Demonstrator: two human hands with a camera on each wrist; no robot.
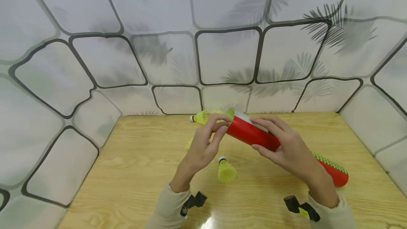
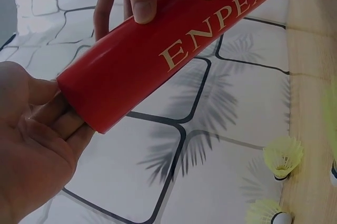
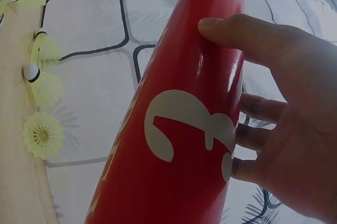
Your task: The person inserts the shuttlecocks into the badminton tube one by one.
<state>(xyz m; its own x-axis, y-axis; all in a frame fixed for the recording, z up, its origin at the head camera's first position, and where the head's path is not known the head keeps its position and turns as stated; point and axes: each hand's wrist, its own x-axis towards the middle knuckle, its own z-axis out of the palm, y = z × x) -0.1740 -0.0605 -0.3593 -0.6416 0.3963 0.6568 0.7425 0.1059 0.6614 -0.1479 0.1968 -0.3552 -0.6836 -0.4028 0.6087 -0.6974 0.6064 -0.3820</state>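
A red shuttlecock tube (image 1: 249,132), marked ENPEX in the left wrist view, is held slanted above the table, its mouth toward the left. My right hand (image 1: 290,147) grips it around the middle, thumb on one side and fingers on the other. Past that wrist shows the tube's far end, with a green dotted patch. My left hand (image 1: 203,146) is at the mouth. Its fingers (image 2: 67,122) reach inside and its thumb lies by the rim; the fingertips are hidden in the tube, so I cannot tell whether they hold anything.
Several yellow shuttlecocks lie on the wooden table (image 1: 143,158). One shuttlecock (image 1: 227,170) is between my forearms; another shuttlecock (image 1: 201,117) lies at the back edge, and one is partly hidden behind my left hand. A patterned cloth (image 1: 229,56) rises behind the table.
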